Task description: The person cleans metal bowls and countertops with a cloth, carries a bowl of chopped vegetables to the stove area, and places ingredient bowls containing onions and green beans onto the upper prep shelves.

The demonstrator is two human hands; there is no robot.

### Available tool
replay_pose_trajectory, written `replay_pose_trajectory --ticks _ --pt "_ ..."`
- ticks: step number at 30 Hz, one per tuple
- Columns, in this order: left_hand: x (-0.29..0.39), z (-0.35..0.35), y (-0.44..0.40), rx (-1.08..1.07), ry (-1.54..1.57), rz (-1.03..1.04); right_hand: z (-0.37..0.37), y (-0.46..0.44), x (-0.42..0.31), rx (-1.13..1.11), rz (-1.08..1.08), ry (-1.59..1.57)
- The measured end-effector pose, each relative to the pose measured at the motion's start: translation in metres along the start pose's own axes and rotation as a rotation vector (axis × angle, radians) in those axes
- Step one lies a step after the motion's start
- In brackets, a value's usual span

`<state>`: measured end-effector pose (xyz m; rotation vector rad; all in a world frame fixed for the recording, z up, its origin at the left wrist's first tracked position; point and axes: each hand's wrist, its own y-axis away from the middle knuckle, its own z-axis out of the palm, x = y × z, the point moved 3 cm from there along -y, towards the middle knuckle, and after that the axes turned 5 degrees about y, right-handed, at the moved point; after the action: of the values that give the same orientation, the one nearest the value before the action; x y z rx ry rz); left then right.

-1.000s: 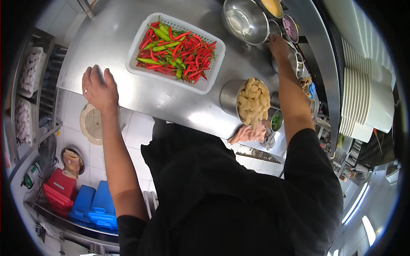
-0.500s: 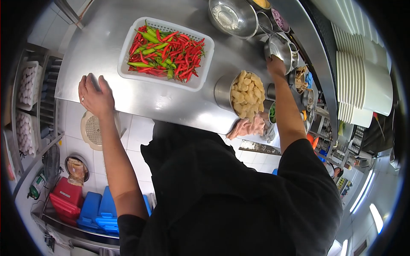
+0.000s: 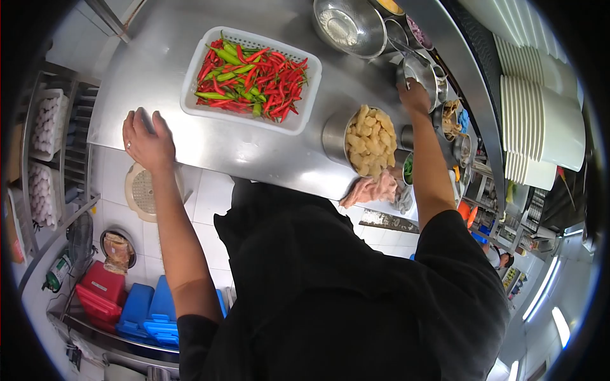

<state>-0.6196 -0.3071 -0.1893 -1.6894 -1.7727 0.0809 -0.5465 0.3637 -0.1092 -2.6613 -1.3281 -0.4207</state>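
Observation:
My left hand rests palm down on the near left edge of the steel table, fingers stretched out and a ring on one of them. At the far right, my right hand grips the near rim of a shiny metal bowl; some of its fingertips are hidden. Between the hands sits a white plastic basket of red and green chillies. Left of my right forearm stands a steel pot heaped with pale yellow, peeled-looking pieces.
A large steel bowl stands at the back. Small containers line the right side, one with chopped greens. A pink cloth lies at the front edge. Stacked white plates fill the right; egg trays stand on the left rack.
The view has shifted slightly, so the table and basket appear a little further right. My left hand stays on the table, and my right hand remains at the metal bowl.

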Motion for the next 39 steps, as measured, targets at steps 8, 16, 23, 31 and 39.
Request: replay_pose_trajectory --ticks 8,16,23,31,39 --pt "0.002 -0.001 0.001 0.000 -0.008 -0.023 -0.059 0.022 -0.101 -0.145 -0.303 -0.345" --pt "0.002 -0.002 0.002 -0.002 -0.001 -0.019 -0.034 -0.004 -0.124 -0.068 -0.415 -0.458" --pt "0.004 -0.003 0.002 0.015 0.016 -0.012 -0.034 0.000 -0.128 -0.064 -0.397 -0.492" --pt "0.008 -0.006 0.003 0.002 -0.009 -0.029 -0.037 0.004 -0.120 -0.112 -0.385 -0.483" --pt "0.004 -0.001 0.005 0.056 -0.019 0.108 -0.087 0.101 0.032 0.105 -0.029 -0.629"
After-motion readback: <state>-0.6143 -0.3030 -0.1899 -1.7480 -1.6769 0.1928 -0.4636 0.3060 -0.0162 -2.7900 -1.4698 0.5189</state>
